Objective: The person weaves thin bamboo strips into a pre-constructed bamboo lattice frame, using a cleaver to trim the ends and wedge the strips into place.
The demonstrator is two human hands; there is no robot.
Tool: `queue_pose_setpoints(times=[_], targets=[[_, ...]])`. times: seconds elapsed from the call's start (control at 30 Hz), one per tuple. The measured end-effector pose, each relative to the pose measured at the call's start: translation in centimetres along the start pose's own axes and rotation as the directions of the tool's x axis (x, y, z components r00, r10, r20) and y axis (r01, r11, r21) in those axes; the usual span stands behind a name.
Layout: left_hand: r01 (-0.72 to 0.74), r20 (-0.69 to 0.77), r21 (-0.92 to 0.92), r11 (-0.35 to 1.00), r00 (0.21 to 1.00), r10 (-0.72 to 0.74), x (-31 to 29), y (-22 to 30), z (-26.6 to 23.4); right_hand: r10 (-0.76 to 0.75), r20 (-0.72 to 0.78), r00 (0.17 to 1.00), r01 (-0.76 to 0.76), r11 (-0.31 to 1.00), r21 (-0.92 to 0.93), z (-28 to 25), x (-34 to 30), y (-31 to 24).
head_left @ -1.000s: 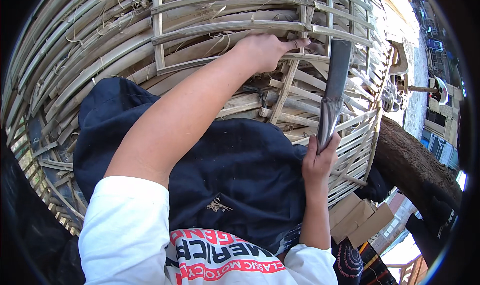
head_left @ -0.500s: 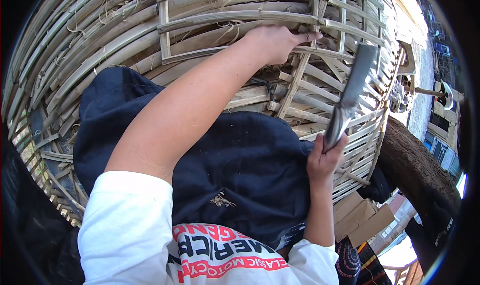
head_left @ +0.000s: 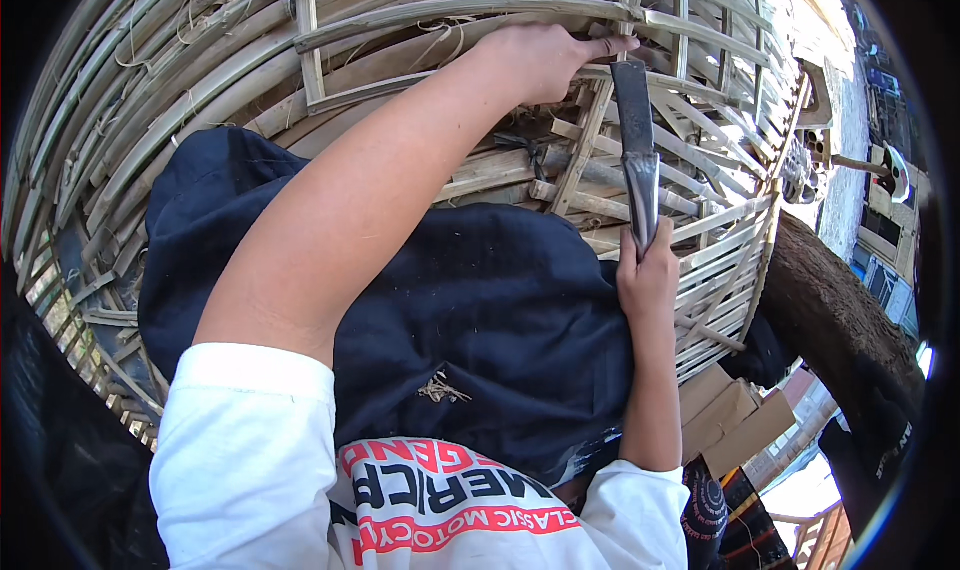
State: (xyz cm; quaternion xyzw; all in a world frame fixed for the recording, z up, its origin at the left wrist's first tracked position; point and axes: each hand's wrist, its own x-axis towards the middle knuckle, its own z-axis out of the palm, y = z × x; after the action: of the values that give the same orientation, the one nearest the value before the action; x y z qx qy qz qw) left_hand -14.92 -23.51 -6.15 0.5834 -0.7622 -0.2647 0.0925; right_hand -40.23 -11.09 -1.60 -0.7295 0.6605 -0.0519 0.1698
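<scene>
Blade (head_left: 636, 150) swung upright since, tip seemingly touching left hand (head_left: 545, 60).

Outdoor setting, strong sunlight. Right edge: thick dark tree trunk (head_left: 835, 315), building facade with windows (head_left: 885, 260) behind it. Lower right: stacked cardboard boxes (head_left: 735, 420) (brown, flattened edges showing). Far right ground sunlit and pale; left margin in deep shadow.

Knife (head_left: 637, 160) handle: hidden inside right grip (head_left: 648, 282). Left grip (head_left: 545, 60) fingertips: concealed behind bamboo frame (head_left: 420, 20) slat. Frame's lower part: covered by dark cloth (head_left: 480, 320). Frame's top: cut off by picture edge.
</scene>
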Motion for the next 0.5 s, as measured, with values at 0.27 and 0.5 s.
queue_pose_setpoints(times=[0.27,0.5], targets=[[-0.057,-0.096,0.025,0.998,0.994,0.059,0.3,-0.6,0.9,-0.024,0.035,0.999,0.025,0.999,-0.033,-0.7,0.5,0.4],[-0.049,-0.079,0.055,0.997,0.995,0.053,-0.2,0.1,1.5,-0.107,-0.054,0.993,0.107,0.994,0.013,-1.5,-0.8,0.5]])
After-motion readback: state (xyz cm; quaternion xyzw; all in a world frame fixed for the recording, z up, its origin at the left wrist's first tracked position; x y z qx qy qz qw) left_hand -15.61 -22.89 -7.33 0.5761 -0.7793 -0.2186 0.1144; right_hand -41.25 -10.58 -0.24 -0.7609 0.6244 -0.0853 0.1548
